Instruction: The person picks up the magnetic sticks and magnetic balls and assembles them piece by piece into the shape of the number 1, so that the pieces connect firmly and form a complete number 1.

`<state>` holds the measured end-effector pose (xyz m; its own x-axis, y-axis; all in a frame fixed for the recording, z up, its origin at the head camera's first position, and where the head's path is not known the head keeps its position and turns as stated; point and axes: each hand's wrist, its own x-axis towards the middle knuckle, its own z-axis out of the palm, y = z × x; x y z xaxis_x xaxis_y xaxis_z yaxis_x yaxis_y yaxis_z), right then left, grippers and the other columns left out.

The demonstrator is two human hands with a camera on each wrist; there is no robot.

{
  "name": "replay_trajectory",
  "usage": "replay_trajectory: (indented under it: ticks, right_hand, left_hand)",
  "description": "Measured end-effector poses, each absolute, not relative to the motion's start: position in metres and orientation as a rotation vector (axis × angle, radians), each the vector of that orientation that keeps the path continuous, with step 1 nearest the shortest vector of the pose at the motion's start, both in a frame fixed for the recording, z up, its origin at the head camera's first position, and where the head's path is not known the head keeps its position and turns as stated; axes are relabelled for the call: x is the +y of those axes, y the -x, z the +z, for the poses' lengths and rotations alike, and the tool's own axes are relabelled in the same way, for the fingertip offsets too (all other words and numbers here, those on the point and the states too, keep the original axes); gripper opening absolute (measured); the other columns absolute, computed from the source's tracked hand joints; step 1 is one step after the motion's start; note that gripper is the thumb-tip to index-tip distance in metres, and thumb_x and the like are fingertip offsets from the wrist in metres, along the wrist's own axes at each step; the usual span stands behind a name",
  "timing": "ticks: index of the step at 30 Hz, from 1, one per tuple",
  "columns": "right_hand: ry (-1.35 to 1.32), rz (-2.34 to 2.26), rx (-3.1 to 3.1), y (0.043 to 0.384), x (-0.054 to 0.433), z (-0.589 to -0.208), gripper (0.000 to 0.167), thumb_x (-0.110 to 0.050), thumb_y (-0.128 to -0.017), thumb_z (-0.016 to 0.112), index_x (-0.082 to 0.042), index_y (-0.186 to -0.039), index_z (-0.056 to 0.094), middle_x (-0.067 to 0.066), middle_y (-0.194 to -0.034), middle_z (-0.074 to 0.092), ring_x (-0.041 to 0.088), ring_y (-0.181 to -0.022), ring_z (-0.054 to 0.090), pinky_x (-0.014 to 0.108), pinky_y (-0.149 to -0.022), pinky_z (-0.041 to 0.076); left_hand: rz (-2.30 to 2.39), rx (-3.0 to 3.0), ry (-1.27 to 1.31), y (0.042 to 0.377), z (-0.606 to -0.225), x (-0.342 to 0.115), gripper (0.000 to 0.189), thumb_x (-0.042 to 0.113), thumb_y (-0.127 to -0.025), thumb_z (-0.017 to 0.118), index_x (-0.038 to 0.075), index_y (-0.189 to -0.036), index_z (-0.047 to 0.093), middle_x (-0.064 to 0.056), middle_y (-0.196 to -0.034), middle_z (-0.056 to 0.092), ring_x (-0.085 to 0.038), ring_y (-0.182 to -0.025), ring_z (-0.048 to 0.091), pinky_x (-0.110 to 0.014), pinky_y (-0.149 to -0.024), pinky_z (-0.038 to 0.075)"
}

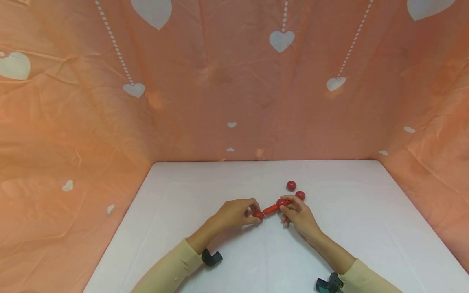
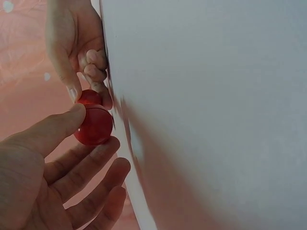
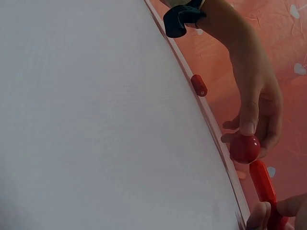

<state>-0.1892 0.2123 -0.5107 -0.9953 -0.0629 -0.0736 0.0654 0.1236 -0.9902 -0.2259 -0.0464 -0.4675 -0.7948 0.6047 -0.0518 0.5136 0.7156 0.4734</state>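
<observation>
My left hand (image 1: 238, 212) pinches a glossy red ball (image 1: 258, 214) between thumb and fingers. In the left wrist view the same ball (image 2: 94, 125) sits at the fingertips. Facing it, my right hand (image 1: 301, 215) grips another red ball (image 1: 281, 202) that has a red rod (image 1: 271, 209) stuck to it. The rod points at the left hand's ball; its near end (image 3: 259, 170) lies right by that ball, and I cannot tell whether they are joined. Beyond the right fingers is a third red ball (image 1: 300, 195); fingers hide whether it is attached.
A loose red ball (image 1: 291, 186) lies on the white table (image 1: 205, 179) behind the right hand. The right wrist view also shows a short red rod (image 3: 199, 85) near the table's far edge. Orange cloth (image 1: 234, 89) with white hearts hangs around the table.
</observation>
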Motion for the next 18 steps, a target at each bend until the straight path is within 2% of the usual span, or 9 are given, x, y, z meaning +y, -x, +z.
replay_trajectory:
  ticks: [9, 18]
  right_hand:
    - [-0.016, -2.014, 2.278, 0.1902, 0.2118, -0.5095, 0.044, -0.019, -0.106, 0.07, -0.006, -0.145, 0.057, 0.019, -0.096, 0.069, 0.023, -0.07, 0.067, 0.026, -0.069, 0.06]
    - [-0.017, -2.021, 2.278, 0.1901, 0.212, -0.5091, 0.043, -0.017, -0.106, 0.07, -0.006, -0.146, 0.056, 0.02, -0.098, 0.068, 0.022, -0.07, 0.067, 0.026, -0.069, 0.06]
  left_hand:
    - [0.682, 2.714, -0.849, 0.2232, -0.4661, -0.0451, 0.03, 0.037, -0.095, 0.084, 0.026, -0.12, 0.071, 0.01, -0.104, 0.075, -0.006, -0.083, 0.061, -0.027, -0.076, 0.052]
    - [0.706, 2.726, -0.87, 0.2236, -0.4633, -0.0512, 0.028, 0.032, -0.097, 0.082, 0.024, -0.122, 0.072, 0.011, -0.107, 0.077, -0.008, -0.094, 0.067, -0.029, -0.081, 0.054]
